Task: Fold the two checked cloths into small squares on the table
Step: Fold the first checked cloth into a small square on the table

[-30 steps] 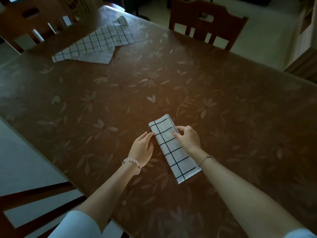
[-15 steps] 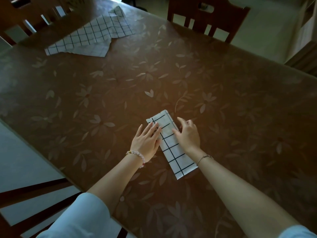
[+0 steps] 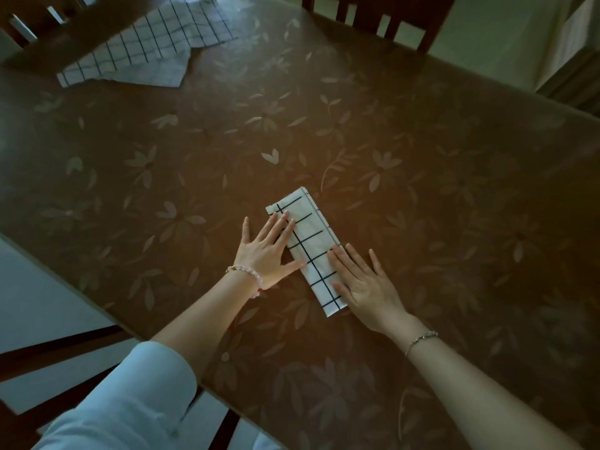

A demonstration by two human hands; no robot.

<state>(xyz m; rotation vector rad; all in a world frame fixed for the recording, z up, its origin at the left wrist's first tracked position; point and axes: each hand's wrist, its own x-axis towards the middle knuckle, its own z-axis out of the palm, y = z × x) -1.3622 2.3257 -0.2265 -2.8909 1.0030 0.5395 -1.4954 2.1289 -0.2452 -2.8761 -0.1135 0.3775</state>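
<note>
Cloths: 2, both checked, both on the table [image 3: 422, 190]. The near cloth [image 3: 310, 251] lies in front of you, about mid-table, folded into a long narrow strip that runs away from you at a slant. It is not yet a square, so at least 1 crosswise fold, perhaps 2, looks to be left on it. The far cloth [image 3: 146, 50] lies at the far left, well apart from the strip and partly cut off by the frame. It is loosely spread, with no tidy fold to be seen. By this reading you are under halfway through.

Your left hand [image 3: 266, 251] lies flat, palm down, fingers straight and close together. Its fingertips rest on the strip's left edge toward the far end, and the thumb reaches to the same edge lower down. Your right hand [image 3: 363, 284] is also flat, fingers straight and spread, its thumb side over the strip's right edge toward the near end. The other fingers lie on the table. Neither hand grips anything; both appear to press the strip flat. Both forearms reach in from the near edge, wrists low.
</note>
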